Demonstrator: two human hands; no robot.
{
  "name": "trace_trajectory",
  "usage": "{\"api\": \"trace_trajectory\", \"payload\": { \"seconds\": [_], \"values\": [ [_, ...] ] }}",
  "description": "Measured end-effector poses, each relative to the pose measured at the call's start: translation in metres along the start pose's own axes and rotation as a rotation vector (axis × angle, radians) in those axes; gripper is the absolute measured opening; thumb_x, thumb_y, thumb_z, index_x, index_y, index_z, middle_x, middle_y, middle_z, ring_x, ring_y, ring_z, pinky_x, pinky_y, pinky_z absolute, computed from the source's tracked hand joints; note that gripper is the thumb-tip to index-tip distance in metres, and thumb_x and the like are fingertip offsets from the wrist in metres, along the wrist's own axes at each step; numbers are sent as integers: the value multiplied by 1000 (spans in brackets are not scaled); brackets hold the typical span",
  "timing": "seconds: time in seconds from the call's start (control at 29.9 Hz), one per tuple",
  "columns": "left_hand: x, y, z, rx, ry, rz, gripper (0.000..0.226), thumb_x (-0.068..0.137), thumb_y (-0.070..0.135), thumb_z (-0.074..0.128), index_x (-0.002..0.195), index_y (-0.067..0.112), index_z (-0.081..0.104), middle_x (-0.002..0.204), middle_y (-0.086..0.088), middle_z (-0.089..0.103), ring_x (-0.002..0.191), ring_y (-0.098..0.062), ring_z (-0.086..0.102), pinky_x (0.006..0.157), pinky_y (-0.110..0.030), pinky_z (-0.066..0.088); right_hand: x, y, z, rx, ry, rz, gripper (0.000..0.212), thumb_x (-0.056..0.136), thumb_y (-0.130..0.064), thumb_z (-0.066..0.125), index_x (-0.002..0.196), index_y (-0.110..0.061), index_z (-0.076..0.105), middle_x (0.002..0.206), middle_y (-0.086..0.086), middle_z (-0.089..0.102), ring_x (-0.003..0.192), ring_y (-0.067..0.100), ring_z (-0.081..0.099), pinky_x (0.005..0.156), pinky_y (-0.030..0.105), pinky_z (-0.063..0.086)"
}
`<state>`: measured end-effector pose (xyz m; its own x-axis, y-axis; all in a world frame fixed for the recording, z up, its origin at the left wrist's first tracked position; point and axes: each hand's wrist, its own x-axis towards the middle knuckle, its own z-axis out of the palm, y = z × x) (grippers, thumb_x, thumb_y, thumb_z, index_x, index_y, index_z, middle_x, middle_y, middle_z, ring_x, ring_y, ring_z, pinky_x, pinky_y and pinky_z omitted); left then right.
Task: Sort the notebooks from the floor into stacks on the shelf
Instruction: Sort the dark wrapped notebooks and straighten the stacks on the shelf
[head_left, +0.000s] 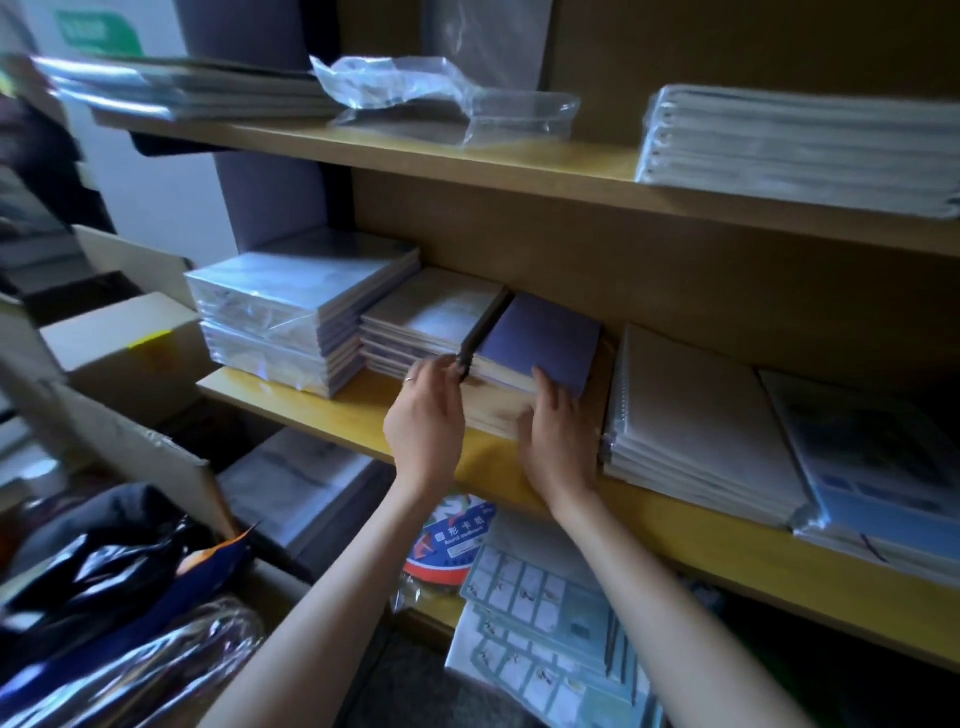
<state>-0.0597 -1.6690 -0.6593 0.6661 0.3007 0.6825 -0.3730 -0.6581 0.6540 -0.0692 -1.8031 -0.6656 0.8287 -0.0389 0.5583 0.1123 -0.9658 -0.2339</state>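
A stack of purple-covered notebooks (540, 338) with a dark spine lies on the middle wooden shelf (332, 415). My left hand (426, 415) touches the stack's front left corner with its fingertips. My right hand (558, 431) presses against the stack's front edge, fingers on the purple cover. To the left lies a low stack of pale-covered notebooks (431, 317), then a tall plastic-wrapped stack (291, 312). To the right sits a spiral-bound stack (696, 421).
The upper shelf (519, 161) carries a wrapped white stack (800, 140), loose plastic bags (415, 88) and flat packs (192, 88). Blue-covered books (883, 478) lie far right. Below are sheets (550, 623) and a round pack (452, 535). Cardboard boxes (124, 353) and dark bags (104, 571) stand on the left.
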Motion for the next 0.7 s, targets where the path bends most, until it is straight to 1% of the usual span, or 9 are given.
{"api": "trace_trajectory", "payload": {
  "seconds": [0.03,0.1,0.17,0.23,0.3,0.37,0.5,0.6,0.7],
  "values": [
    [-2,-6,-4,-142,26,-140,35,96,19,45,130,14,51,132,-4,53,116,-17,53,91,-27,42,-2,-1,-1,27,44,-33,41,84,-21,41,121,-7,54,102,13,64,91,31,61,73,35,50],
    [5,-16,-7,-440,-90,-450,55,97,15,39,148,8,20,153,-9,25,140,-19,24,116,-31,19,-7,-5,-3,58,48,-142,37,83,-22,34,109,-11,59,97,8,63,88,26,61,72,33,48],
    [18,-25,-2,-559,-232,-627,58,99,19,35,150,8,11,157,-8,14,144,-20,15,119,-38,11,-10,-5,-2,96,13,-203,38,82,-23,29,104,-13,59,98,4,62,90,24,59,74,36,47],
    [27,-21,5,-608,-294,-789,46,101,24,34,143,5,33,148,-11,35,134,-25,36,114,-36,24,-10,-2,0,124,3,-188,35,83,-20,33,104,-13,59,101,4,62,93,24,58,76,36,46],
    [35,-10,11,-858,-265,-977,32,100,26,38,114,4,55,113,-16,61,95,-26,59,91,-34,44,-11,1,1,143,13,-183,26,83,-12,45,105,-11,59,102,6,61,93,25,58,77,35,45],
    [47,-3,15,-1014,-260,-1074,31,100,30,39,103,4,55,85,-13,60,70,-22,58,68,-29,48,-12,2,0,164,33,-193,25,80,-5,54,103,-10,60,100,8,62,91,27,59,76,35,46],
    [78,-1,20,-1025,-325,-1206,54,98,44,35,134,5,39,87,-13,55,53,-21,54,43,-21,43,-10,2,4,151,35,-188,28,77,-4,55,103,-11,60,100,9,63,91,28,60,78,38,48],
    [91,12,22,-882,-392,-1232,54,98,46,33,134,6,34,88,-12,49,49,-19,52,45,-19,44,-9,2,5,103,50,-201,31,79,-15,41,104,-13,60,101,4,63,93,22,59,78,32,43],
    [103,20,25,-741,-330,-1312,47,89,36,53,120,5,37,107,-12,53,79,-20,57,69,-28,49,-11,-2,1,6,86,-225,34,75,-21,35,97,-17,61,92,0,63,82,16,59,69,26,40]
  ]
}}
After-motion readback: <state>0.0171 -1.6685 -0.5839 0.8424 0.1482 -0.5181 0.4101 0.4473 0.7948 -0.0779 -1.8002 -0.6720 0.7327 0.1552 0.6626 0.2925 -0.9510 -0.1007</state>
